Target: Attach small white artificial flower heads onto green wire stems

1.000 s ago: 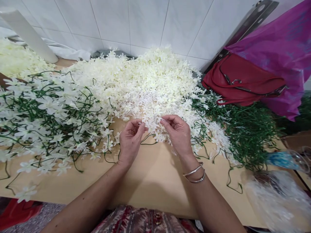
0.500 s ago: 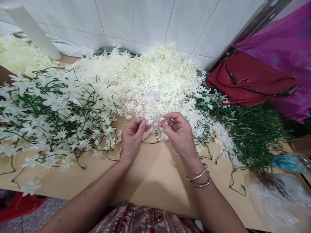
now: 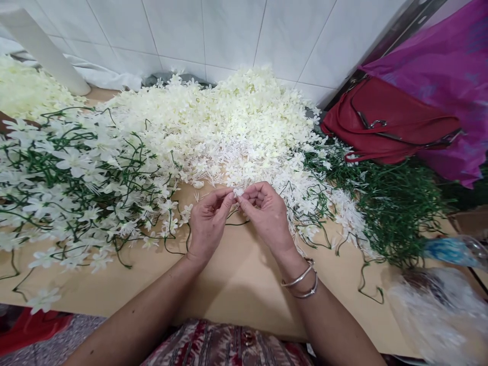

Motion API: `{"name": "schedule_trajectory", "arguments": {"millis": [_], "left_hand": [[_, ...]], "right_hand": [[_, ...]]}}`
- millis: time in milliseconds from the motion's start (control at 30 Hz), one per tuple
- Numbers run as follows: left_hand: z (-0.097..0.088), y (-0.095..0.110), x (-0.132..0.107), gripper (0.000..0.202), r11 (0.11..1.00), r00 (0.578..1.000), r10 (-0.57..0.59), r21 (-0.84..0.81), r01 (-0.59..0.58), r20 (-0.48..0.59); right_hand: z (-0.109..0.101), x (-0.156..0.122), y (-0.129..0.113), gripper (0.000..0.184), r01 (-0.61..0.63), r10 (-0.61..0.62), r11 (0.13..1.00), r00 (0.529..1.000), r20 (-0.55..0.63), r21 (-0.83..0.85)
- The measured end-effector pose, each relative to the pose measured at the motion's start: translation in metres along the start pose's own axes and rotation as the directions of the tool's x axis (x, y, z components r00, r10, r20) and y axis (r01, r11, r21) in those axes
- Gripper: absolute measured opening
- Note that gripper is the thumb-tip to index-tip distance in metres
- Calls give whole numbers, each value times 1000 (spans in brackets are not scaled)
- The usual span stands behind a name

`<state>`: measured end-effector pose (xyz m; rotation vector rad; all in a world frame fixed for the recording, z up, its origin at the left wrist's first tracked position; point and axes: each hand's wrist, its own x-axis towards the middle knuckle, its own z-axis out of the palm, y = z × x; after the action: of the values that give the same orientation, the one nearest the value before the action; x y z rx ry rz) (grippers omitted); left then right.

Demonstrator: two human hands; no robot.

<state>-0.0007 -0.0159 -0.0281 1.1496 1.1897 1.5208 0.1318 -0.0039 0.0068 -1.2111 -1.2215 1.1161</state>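
My left hand (image 3: 209, 222) is closed in a pinch on a small white artificial flower (image 3: 238, 193), partly covered by the fingertips. Against it, my right hand (image 3: 268, 213) pinches a small white flower piece, mostly hidden by the thumb and forefinger. The fingertips of both hands meet just over the table. Behind them lies a big heap of loose white flower heads (image 3: 244, 114), with thin white stamens (image 3: 232, 151) at its near side. Left of my left hand are white flowers fitted on green stems (image 3: 91, 173).
At the right sit a pile of green stems (image 3: 404, 208), a red handbag (image 3: 404, 119), a purple bag (image 3: 430, 66) and clear plastic wrapping (image 3: 438, 315). A white roll (image 3: 48, 51) leans at the back left by the tiled wall (image 3: 229, 33). A red stool (image 3: 32, 330) stands below the wooden table (image 3: 236, 284).
My right hand has moved left, so its fingertips now meet those of my left hand at the flower. The left hand has stayed nearly in place. The view has shifted slightly.
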Motion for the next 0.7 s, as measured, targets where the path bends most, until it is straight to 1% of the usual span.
{"name": "schedule_trajectory", "arguments": {"millis": [100,200,300,400,500,567,633,700], "left_hand": [[-1,-1,-1,20,996,998,49,77,-52,30],[-3,1,-2,18,972,990,128,191,-136,56],[-3,6,-2,15,928,974,213,296,-225,73],[-3,8,-2,14,901,961,268,336,-274,67],[-4,9,-1,15,911,969,237,330,-248,76],[-5,8,0,16,918,973,208,324,-228,96],[-6,6,1,17,925,975,190,313,-216,111],[-6,3,1,18,951,982,153,256,-176,109]], "right_hand": [[-2,2,0,26,-76,75,994,997,21,81],[-3,2,-2,32,-157,154,970,988,31,185],[-1,1,-2,34,-179,188,946,982,-7,271],[0,1,-1,33,-182,200,936,979,-29,301],[-1,2,0,36,-205,211,930,977,16,305],[-3,3,2,37,-199,198,939,980,31,281],[-4,3,2,34,-174,170,957,985,39,231],[-5,3,3,27,-143,138,973,990,41,182]]}}
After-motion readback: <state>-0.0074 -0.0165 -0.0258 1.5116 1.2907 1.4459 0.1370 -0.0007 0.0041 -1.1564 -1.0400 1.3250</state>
